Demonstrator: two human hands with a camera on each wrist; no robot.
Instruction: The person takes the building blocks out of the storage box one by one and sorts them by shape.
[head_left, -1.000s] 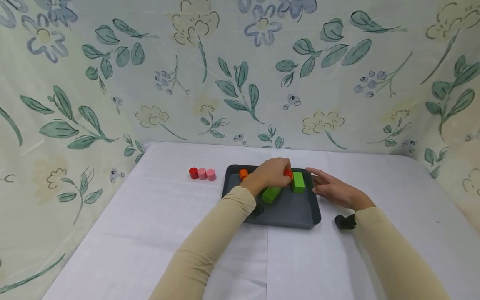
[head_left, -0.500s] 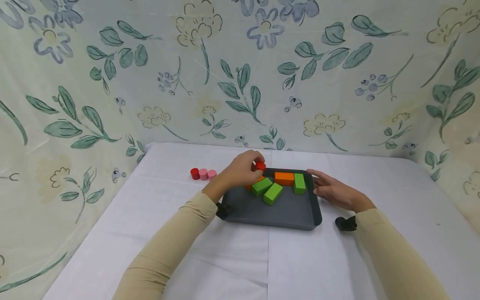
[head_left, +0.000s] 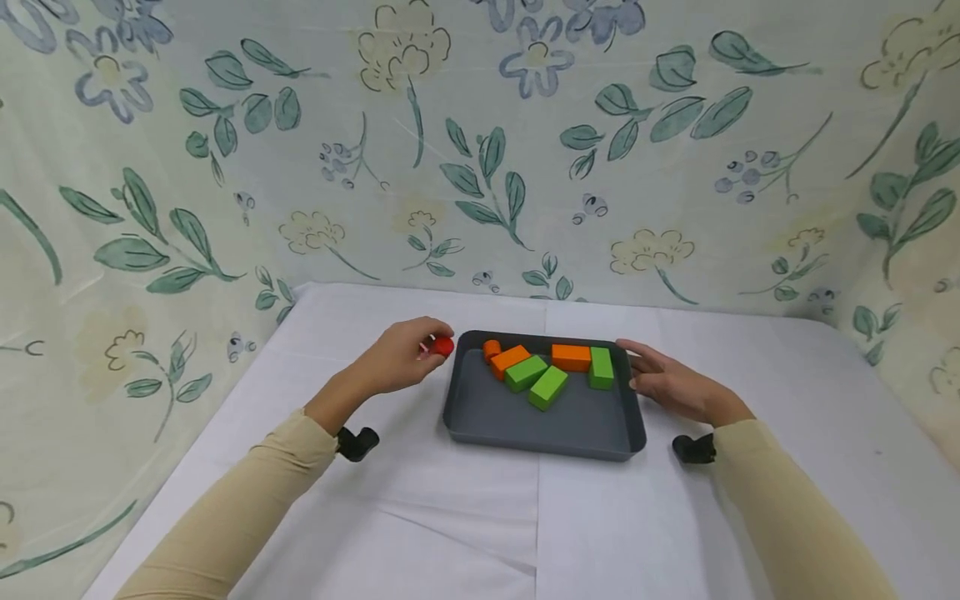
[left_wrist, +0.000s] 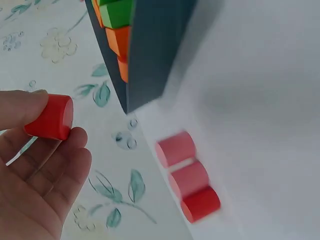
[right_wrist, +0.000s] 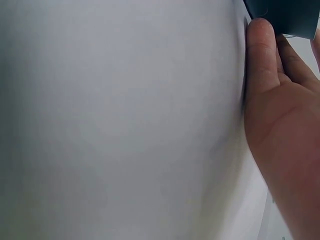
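Observation:
A red cylinder block (head_left: 443, 346) is pinched between the thumb and fingers of my left hand (head_left: 396, 358), just left of the grey tray (head_left: 543, 447). In the left wrist view the held red cylinder lies on its side in the air, above the cloth. Two pink cylinders (left_wrist: 176, 149) and another red cylinder (left_wrist: 201, 204) stand in a row on the table there; in the head view my left hand covers most of them. My right hand (head_left: 677, 385) rests by the tray's right wall, fingers loosely extended and touching or nearly touching it.
Inside the tray lie green blocks (head_left: 548, 388), orange blocks (head_left: 571, 357) and a small orange cylinder (head_left: 491, 350), mostly along its back half. White cloth (head_left: 480, 525) covers the table. A floral curtain (head_left: 450, 167) hangs behind it.
My left hand has lifted the red cylinder out of the tray's back part and carried it left, past the tray's left edge. My right hand has stayed by the right wall.

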